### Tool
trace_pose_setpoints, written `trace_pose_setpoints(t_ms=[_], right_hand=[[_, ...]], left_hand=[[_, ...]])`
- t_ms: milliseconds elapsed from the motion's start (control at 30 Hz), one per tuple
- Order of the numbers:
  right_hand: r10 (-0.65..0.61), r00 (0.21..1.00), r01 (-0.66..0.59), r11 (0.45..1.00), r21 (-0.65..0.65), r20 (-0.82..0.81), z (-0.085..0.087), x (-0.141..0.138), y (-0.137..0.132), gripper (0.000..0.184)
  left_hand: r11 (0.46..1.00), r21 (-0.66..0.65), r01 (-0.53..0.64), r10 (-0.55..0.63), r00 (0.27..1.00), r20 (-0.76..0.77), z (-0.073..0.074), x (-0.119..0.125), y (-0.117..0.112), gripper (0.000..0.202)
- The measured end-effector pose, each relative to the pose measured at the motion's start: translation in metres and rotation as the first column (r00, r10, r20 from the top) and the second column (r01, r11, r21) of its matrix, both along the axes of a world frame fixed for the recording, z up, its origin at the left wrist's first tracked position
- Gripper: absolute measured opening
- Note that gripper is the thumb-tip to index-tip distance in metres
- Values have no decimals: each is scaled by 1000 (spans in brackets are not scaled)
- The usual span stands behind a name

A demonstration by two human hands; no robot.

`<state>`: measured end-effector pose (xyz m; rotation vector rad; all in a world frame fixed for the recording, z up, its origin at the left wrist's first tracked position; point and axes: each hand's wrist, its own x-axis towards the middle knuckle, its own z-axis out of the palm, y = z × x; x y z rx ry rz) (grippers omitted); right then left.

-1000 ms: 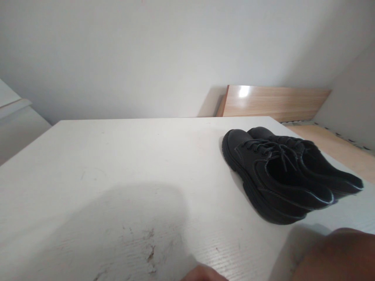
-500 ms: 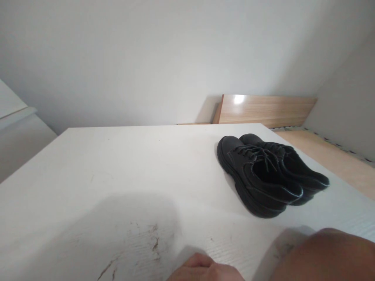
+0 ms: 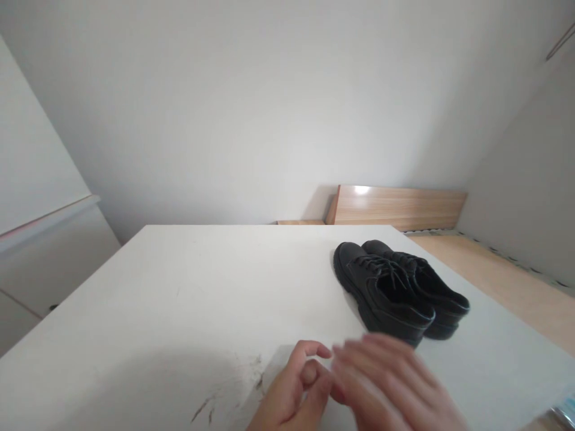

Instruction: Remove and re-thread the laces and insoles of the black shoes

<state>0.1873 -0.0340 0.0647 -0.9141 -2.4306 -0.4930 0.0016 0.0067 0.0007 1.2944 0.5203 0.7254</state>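
At the lower middle of the head view, my left hand is just above the white tabletop, its fingers curled in toward the thumb and the index finger bent apart from the others. No object shows in it. My right hand, smeared by motion, is close beside it with fingers stretched out, and its fingertips overlap those of the left in the picture. Whether they touch, I cannot tell. Beyond the right hand stands a pair of black lace-up shoes, toes toward the wall, the near heel partly hidden by that hand.
The white table has dark dirt smudges near its front. Behind it, a wood-grain board leans by the wall. A pale wooden surface runs along the right. White cabinetry stands at the left.
My view has tilted up, so the table and shoes sit lower. Both hands have come further into view; the right hand and arm have swung left, close to the left hand.
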Motion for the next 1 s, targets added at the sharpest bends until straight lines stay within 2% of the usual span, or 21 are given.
trace_pose_setpoints(t_ms=[33, 67, 100, 133, 167, 233, 333, 367, 433, 500, 600, 667, 733, 767, 867, 933, 1000], right_hand=[[-147, 989, 148, 988, 39, -18, 5, 12, 6, 49], [-341, 939, 343, 934, 103, -33, 8, 25, 11, 53], [-486, 874, 483, 864, 141, -19, 9, 37, 17, 56], [-572, 820, 562, 811, 165, 21, 9, 49, 23, 57], [-620, 781, 603, 781, 165, 79, 7, 59, 28, 53], [-632, 752, 629, 773, 86, 187, 2, 73, 37, 33], [-642, 734, 663, 749, -24, 221, -3, 70, 45, 11], [-638, 741, 657, 754, -27, 212, -3, 64, 45, 10], [-583, 791, 594, 805, -3, 185, 0, 43, 40, 16], [-486, 861, 492, 871, 1, 150, 4, 18, 29, 24], [-309, 947, 310, 951, -8, 89, 10, -21, 11, 26], [-188, 980, 183, 980, 83, 63, 9, -45, 5, 27], [-102, 995, 97, 964, 247, 10, 3, -68, 5, 30], [-64, 998, 68, 945, 319, -25, -2, -78, 8, 31], [14, 999, 3, 924, 383, -41, -25, -105, 18, 29], [10, 1000, -18, 930, 368, 22, -41, -118, 23, 28], [11, 1000, -18, 925, 380, 22, -53, -126, 25, 29]], left_hand=[[1000, 18, -2, 2, 1000, 2, -2, 1, 0, 55], [999, 41, -2, 2, 1000, -7, -3, 1, -1, 54], [998, 66, 5, -4, 1000, -22, -5, 2, -1, 53], [996, 87, 20, -17, 999, -37, -6, 2, -2, 51], [994, 102, 40, -36, 998, -50, -7, 2, -2, 50], [989, 122, 80, -71, 995, -76, -7, 1, -3, 45], [984, 145, 100, -86, 991, -101, -4, 0, -4, 37], [983, 159, 90, -75, 992, -97, -3, -1, -4, 34], [979, 205, 15, 2, 997, -83, -1, -4, -5, 29], [954, 270, -134, 165, 982, -93, 3, -9, -4, 27], [845, 407, -346, 417, 903, -98, 14, -19, 0, 30], [750, 528, -399, 489, 871, -36, 27, -27, 5, 32], [677, 623, -392, 501, 866, 0, 44, -33, 13, 28], [666, 651, -364, 495, 869, -20, 52, -36, 17, 24], [699, 680, -219, 449, 875, -179, 72, -44, 27, 18], [712, 687, -147, 429, 865, -259, 79, -51, 31, 19], [707, 696, -124, 436, 851, -292, 80, -57, 31, 21]])
